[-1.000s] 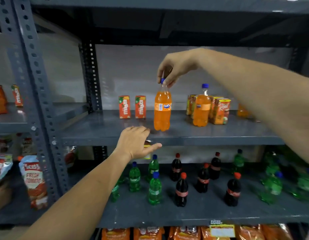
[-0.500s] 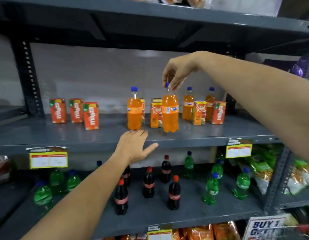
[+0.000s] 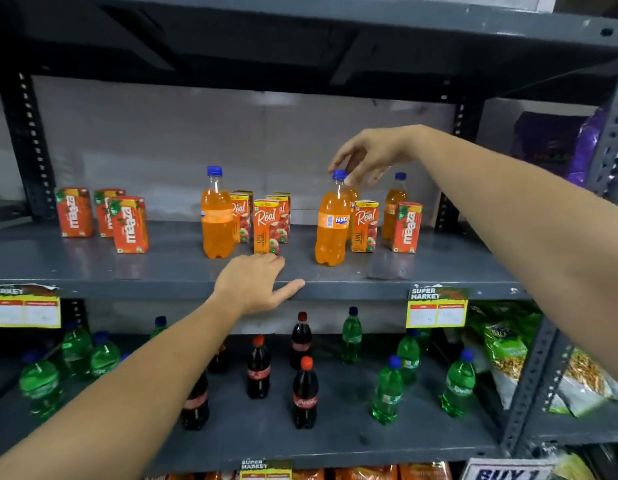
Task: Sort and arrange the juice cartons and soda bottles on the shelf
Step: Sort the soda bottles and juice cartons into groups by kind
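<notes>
The right hand (image 3: 364, 160) hangs over the blue cap of an orange plastic Fanta soda bottle (image 3: 332, 223), fingers spread and curved around the cap rather than pinching it; whether a fingertip touches the cap I cannot tell. The bottle stands upright near the front of the grey metal shelf (image 3: 162, 268), just in front of a yellow-orange Real juice carton (image 3: 364, 226). The left hand (image 3: 254, 282) lies flat and open on the shelf's front lip, holding nothing, its fingertips just below another Real carton (image 3: 266, 226).

The step in hand looks like setting this bottle into place, or letting it go. Sorting is far from done: a second orange bottle (image 3: 216, 213) stands among Real cartons at centre, a third (image 3: 394, 202) sits behind a red Maaza carton (image 3: 407, 227) on the right, and three more Maaza cartons (image 3: 103, 218) cluster well apart on the left. The next move probably calls for gathering the bottles into one group and the stray Maaza carton to its fellows, lifting by the neck without knocking the light cartons.

Readable writing: "Fanta", "Real" with "Apple", "maaza", and "SUPER MARKET" on the yellow price tag (image 3: 437, 306).
</notes>
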The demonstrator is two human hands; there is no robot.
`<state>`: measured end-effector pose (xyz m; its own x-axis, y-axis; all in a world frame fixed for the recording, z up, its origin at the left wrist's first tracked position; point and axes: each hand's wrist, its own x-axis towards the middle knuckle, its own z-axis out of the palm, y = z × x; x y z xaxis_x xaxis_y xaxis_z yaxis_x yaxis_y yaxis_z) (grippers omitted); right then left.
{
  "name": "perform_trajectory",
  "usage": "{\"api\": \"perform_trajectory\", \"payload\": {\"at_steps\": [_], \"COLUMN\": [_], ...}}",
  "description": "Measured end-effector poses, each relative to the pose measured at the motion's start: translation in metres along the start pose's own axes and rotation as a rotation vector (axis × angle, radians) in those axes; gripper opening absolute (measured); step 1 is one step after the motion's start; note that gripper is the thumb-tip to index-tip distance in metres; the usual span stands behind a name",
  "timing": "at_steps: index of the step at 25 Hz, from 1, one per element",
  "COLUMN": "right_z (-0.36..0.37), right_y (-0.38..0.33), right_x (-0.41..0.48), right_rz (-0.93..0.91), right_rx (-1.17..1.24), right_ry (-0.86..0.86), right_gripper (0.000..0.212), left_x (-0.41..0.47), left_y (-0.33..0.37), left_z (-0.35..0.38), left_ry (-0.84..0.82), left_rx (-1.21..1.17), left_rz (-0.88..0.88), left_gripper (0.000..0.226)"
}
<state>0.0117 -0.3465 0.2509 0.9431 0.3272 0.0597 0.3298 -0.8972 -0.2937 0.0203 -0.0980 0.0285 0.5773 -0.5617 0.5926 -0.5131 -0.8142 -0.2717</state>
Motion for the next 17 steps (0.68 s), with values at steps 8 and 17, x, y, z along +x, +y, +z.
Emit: {"api": "perform_trajectory", "payload": {"at_steps": [8, 17], "right_z": [0.007, 0.005], "right_y": [0.010, 0.107], "right_x": [-0.003, -0.008], "right_rz": [-0.083, 0.305], "right_rx": [0.142, -0.251], "right_ry": [-0.006, 0.014], "right_gripper": [0.044, 0.060], "left_x": [-0.001, -0.001], "left_y": [0.002, 0.003], "left_z": [0.000, 0.003], "left_ry": [0.008, 0.017], "left_rx": [0.009, -0.002], "left_rz": [-0.020, -0.035], "left_gripper": [0.086, 0.087]}}
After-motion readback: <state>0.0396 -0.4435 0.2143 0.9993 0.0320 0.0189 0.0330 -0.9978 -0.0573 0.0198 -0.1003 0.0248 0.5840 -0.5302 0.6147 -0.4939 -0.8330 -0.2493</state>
